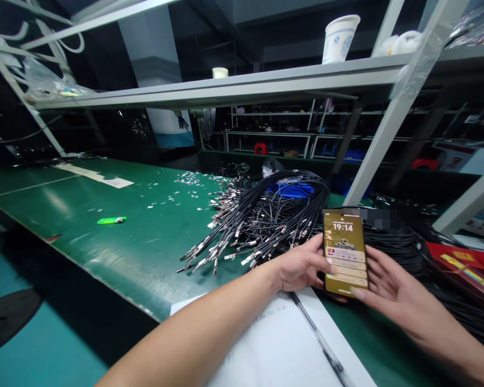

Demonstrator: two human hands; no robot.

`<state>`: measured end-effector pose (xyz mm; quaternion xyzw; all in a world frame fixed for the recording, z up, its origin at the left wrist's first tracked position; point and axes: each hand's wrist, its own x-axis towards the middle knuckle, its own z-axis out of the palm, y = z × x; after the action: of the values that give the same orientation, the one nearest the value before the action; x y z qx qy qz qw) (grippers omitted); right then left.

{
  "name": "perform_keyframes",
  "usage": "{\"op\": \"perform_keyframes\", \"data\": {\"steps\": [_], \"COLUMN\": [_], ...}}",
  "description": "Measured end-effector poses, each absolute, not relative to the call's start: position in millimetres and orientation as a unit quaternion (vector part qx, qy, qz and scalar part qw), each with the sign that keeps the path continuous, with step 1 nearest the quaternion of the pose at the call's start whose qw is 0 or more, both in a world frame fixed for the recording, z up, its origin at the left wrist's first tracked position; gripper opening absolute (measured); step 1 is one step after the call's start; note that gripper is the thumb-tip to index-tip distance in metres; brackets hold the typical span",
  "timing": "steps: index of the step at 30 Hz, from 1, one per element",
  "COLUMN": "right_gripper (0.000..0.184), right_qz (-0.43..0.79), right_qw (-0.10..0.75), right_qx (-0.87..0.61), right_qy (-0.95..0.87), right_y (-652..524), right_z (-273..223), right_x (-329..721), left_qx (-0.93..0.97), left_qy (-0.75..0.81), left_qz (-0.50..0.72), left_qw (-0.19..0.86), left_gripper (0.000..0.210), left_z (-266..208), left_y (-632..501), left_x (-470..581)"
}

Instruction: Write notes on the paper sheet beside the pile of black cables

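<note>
Left hand (302,266) and right hand (391,287) grip the phone (344,252) by its edges, lower right of frame, screen tilted up for reading, cables (262,215) just behind.

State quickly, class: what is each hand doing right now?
Left hand: closed on the phone, thumb on its screen.
Right hand: supports the phone's other edge with its fingers.

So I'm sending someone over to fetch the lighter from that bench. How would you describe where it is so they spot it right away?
Start at the long green workbench under the grey shelf. Left of the heap of black cables, well away from the hands and the phone, a small lighter lies flat on bare bench. It is the only bright green thing there; the bits scattered around it are silvery.
</note>
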<state>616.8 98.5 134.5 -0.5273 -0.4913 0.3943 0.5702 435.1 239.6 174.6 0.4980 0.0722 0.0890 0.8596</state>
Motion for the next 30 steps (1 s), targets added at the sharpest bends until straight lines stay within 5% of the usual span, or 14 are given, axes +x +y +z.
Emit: {"op": "perform_keyframes", "data": {"steps": [30], "right_gripper": [0.079], "right_qz": [0.388], "right_qw": [0.57], "right_qx": [-0.53], "right_qy": [-0.494], "right_y": [98.4], "right_z": [134.2], "right_x": [616.7], "left_qx": [0.506], "left_qy": [0.076], "left_qz": [0.086], "left_qw": [0.855], "left_gripper": [0.081], "left_z": [176.2], "left_y": [239.0], "left_x": [434.8]}}
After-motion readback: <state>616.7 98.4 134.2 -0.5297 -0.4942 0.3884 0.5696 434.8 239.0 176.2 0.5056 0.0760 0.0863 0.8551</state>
